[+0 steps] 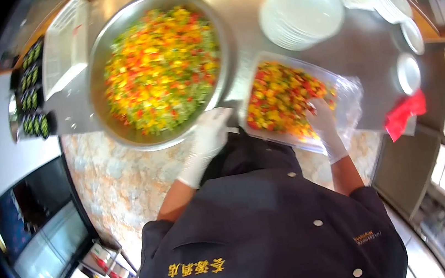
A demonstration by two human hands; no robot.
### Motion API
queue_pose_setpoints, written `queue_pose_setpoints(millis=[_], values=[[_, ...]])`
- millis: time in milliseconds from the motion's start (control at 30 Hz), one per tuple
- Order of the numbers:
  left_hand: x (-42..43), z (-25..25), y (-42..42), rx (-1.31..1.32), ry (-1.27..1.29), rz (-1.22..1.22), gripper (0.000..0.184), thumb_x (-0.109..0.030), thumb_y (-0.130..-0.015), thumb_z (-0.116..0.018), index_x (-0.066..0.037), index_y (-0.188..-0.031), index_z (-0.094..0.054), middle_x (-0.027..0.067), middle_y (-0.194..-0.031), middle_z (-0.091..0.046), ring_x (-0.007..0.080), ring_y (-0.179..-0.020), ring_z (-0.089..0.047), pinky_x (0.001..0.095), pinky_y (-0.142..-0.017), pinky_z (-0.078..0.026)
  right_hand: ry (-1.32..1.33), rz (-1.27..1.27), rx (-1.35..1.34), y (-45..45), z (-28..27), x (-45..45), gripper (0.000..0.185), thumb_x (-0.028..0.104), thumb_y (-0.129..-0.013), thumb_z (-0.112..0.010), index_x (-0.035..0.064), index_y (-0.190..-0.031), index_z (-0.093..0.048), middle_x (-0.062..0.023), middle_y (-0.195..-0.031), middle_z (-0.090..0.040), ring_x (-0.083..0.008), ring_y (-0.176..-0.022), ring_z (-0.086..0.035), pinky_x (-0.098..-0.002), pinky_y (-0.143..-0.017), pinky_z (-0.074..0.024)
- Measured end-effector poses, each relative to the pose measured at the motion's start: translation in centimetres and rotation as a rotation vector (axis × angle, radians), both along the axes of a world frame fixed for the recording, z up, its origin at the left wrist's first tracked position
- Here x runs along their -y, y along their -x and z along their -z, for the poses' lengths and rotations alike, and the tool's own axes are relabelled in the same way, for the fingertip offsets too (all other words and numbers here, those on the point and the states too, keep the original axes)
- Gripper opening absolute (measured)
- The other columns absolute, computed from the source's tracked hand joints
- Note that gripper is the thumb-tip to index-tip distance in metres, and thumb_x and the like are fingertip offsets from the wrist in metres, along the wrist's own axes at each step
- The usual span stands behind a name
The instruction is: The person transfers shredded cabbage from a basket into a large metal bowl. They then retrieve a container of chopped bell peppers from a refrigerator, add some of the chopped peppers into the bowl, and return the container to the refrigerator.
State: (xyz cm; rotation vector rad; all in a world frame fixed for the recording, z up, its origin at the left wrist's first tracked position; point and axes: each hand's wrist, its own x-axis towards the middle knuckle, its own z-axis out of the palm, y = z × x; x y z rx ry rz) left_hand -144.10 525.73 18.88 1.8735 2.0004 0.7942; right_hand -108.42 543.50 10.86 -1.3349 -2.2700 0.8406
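A large metal bowl [96, 99] full of chopped vegetables [161, 71] in yellow, red and green stands on the steel counter. My left hand [212, 129], in a white glove, is closed at the bowl's lower right rim; blur hides its exact grip. To the right is a rectangular container [269, 136] lined with a clear plastic bag [349, 95], holding chopped peppers [281, 95] in red, yellow and dark green. My gloved right hand [322, 121] reaches into its right part, fingers curled into the pieces. Its fingertips are partly hidden among the peppers.
Stacked white plates [304, 9] stand behind the container. Smaller white dishes [389, 0] and a white bowl [408, 74] line the right side, near a red cloth [405, 115]. At left are a white plastic basket [64, 47] and dark patterned items [33, 101].
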Motion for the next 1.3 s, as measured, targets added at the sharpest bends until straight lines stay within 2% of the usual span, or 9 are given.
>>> queue_pose_setpoints(millis=[267,533,700,833,933,1033,1067,1133,1300], values=[[3.7,2.5,-2.7,0.128,0.170,-0.159,0.039,0.000,-0.087,-0.062,-0.006,-0.125,-0.066,0.0156,-0.105,-0.068,0.0345,-0.099,-0.067,0.0424,-0.086,-0.053,0.047,-0.038,0.090,0.6,-0.6,-0.4,0.050,0.018,-0.080,-0.075,0.0011,-0.126,-0.061,-0.0214,-0.131,-0.059,-0.0397,-0.124,-0.056,-0.0461,-0.105,-0.0476],[4.7,2.6,-2.7,0.229,0.183,-0.205,0.041,-0.002,-0.090,-0.062,-0.005,-0.130,-0.064,0.0161,-0.107,-0.067,0.0341,-0.103,-0.066,0.0404,-0.090,-0.053,0.049,-0.210,0.382,10.1,-2.5,-0.7,0.086,0.044,-0.075,-0.084,0.0098,-0.146,-0.050,-0.0248,-0.151,-0.043,-0.0479,-0.138,-0.042,-0.0565,-0.113,-0.0381],[5.8,3.8,-1.6,0.265,0.226,-0.213,0.041,-0.003,-0.090,-0.062,-0.005,-0.132,-0.063,0.0153,-0.107,-0.067,0.0341,-0.102,-0.066,0.0408,-0.091,-0.052,0.040,-0.407,0.430,8.4,-2.2,3.7,0.056,0.028,-0.081,-0.079,0.0145,-0.132,-0.060,-0.0157,-0.136,-0.053,-0.0399,-0.119,-0.056,-0.0494,-0.087,-0.0559],[5.7,3.6,-0.7,0.251,0.214,-0.204,0.041,-0.004,-0.091,-0.062,-0.005,-0.131,-0.063,0.0151,-0.107,-0.067,0.0341,-0.101,-0.066,0.0408,-0.091,-0.053,0.170,-0.268,0.295,7.0,-0.8,3.6,0.029,0.014,-0.082,-0.074,0.0099,-0.110,-0.071,-0.0144,-0.116,-0.064,-0.0354,-0.103,-0.064,-0.0439,-0.086,-0.0551],[5.8,3.4,0.3,0.271,0.169,-0.213,0.039,-0.004,-0.090,-0.062,-0.003,-0.130,-0.063,0.0157,-0.106,-0.067,0.0340,-0.101,-0.066,0.0405,-0.090,-0.053,0.175,-0.183,0.025,4.8,0.2,2.2,0.023,0.016,-0.085,-0.071,0.0122,-0.108,-0.073,-0.0144,-0.108,-0.064,-0.0366,-0.101,-0.065,-0.0451,-0.087,-0.0537],[6.3,3.1,0.7,0.295,0.121,-0.265,0.038,-0.003,-0.090,-0.062,-0.002,-0.128,-0.063,0.0170,-0.107,-0.068,0.0339,-0.101,-0.067,0.0410,-0.089,-0.054,0.213,-0.104,0.088,2.9,0.2,0.3,0.026,0.018,-0.080,-0.074,0.0101,-0.105,-0.075,-0.0164,-0.101,-0.068,-0.0378,-0.101,-0.065,-0.0458,-0.089,-0.0525],[6.7,3.3,0.9,0.301,0.084,-0.291,0.038,-0.003,-0.089,-0.062,-0.002,-0.127,-0.064,0.0181,-0.107,-0.068,0.0338,-0.099,-0.068,0.0414,-0.089,-0.054,0.231,-0.071,0.092,2.8,0.3,0.0,0.026,0.015,-0.081,-0.073,0.0087,-0.106,-0.076,-0.0158,-0.099,-0.070,-0.0302,-0.096,-0.068,-0.0423,-0.084,-0.0551],[7.5,2.2,1.3,0.325,0.091,-0.339,0.038,-0.002,-0.089,-0.062,-0.003,-0.127,-0.065,0.0185,-0.107,-0.069,0.0342,-0.098,-0.069,0.0415,-0.087,-0.054,0.853,0.094,-0.190,4.7,-2.9,-0.8,0.021,0.011,-0.089,-0.070,0.0057,-0.108,-0.075,-0.0040,-0.096,-0.070,-0.0114,-0.077,-0.065,-0.0257,-0.069,-0.0537],[11.1,1.6,4.0,0.405,-0.008,-0.479,0.040,0.001,-0.089,-0.063,-0.002,-0.128,-0.064,0.0163,-0.107,-0.071,0.0287,-0.098,-0.071,0.0364,-0.089,-0.056,1.202,-0.033,-0.521,15.9,-9.9,-0.5,0.029,0.009,-0.093,-0.068,0.0038,-0.121,-0.068,-0.0020,-0.100,-0.067,-0.0089,-0.086,-0.061,-0.0245,-0.072,-0.0503]])
